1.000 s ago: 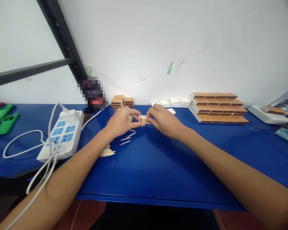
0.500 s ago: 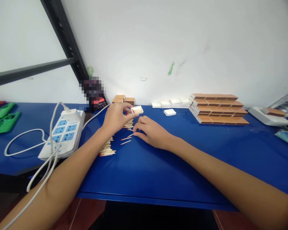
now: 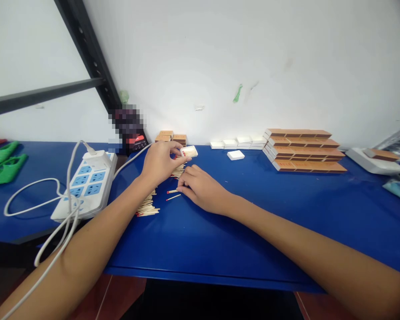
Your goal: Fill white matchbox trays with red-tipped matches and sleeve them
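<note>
While my left hand point(image 3: 160, 162) pinches the matchbox tray point(image 3: 194, 155) at far centre, I judge the step as picking up nearer loose matches point(image 3: 174, 197), calling for precision from my right hand point(image 3: 202, 189), whose grip I can't tell

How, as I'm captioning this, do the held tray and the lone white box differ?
The held tray is pinched in the left hand; the lone white box lies on the table. The tray's open side shows, with matches inside; the box shows a plain face, no matches visible. Both are white and look similar in size.
</note>
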The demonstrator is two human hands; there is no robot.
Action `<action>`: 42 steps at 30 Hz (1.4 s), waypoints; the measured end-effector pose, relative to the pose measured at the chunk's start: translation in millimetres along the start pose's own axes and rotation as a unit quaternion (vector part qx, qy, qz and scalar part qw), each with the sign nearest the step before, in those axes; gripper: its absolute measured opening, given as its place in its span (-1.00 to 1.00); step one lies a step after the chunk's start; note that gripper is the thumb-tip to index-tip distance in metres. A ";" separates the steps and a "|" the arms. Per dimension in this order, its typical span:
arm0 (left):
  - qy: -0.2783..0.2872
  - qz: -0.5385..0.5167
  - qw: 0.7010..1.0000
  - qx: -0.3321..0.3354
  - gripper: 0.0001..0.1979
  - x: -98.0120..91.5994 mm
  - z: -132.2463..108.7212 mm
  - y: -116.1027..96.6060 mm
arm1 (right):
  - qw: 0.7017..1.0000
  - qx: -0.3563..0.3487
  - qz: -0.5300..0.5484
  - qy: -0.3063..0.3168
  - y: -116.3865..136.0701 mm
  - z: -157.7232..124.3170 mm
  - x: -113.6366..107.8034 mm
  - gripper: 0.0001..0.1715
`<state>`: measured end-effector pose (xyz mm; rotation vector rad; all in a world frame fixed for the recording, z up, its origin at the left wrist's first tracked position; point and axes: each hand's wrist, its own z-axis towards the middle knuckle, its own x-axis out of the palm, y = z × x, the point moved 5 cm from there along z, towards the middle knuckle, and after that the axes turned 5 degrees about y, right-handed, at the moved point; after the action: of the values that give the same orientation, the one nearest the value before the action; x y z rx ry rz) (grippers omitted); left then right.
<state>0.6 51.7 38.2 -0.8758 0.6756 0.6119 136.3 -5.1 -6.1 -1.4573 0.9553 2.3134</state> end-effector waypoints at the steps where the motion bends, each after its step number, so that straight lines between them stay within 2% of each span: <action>1: 0.001 0.000 1.000 0.001 -0.73 0.0 0.0 -0.2 | 1.000 -0.002 0.006 0.001 -0.6 -0.4 -0.6 -0.85; 10: 0.011 0.023 1.000 0.014 -0.75 1.4 1.1 1.6 | 1.000 -0.012 -0.017 0.022 -7.7 -0.3 -0.1 -0.85; 13: 0.020 0.075 0.996 0.031 -0.76 2.3 2.1 3.4 | 0.999 -0.006 -0.042 0.000 -19.2 -4.0 -14.4 -0.86; 16: 0.037 0.119 0.991 0.048 -0.74 3.7 2.3 2.9 | 0.996 0.019 -0.074 -0.048 -39.4 -9.2 -38.5 -0.86; 19: 0.057 0.100 0.992 0.056 -0.68 5.7 1.3 0.3 | 0.990 0.038 -0.089 -0.100 -59.0 -13.4 -58.8 -0.87; 22: 0.079 0.039 0.995 0.052 -0.65 8.7 -0.5 -2.8 | 0.986 0.043 -0.097 -0.127 -69.3 -15.4 -66.4 -0.88; 31: 0.114 -0.080 0.990 0.029 -0.61 12.4 -4.9 -9.9 | 0.982 0.031 -0.130 -0.131 -62.8 -14.2 -60.6 -0.89; 37: 0.118 -0.091 0.988 0.030 -0.64 11.8 -4.5 -11.1 | 0.982 0.033 -0.122 -0.139 -62.3 -15.6 -63.9 -0.90; 42: 0.092 -0.090 0.992 0.010 -0.66 8.9 -2.0 -3.2 | 0.983 0.012 -0.077 -0.164 -47.3 -15.8 -59.4 -0.89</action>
<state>8.1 50.2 32.2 -0.9697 0.7569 0.3640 200.2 28.4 22.3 -1.0530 0.7456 2.3202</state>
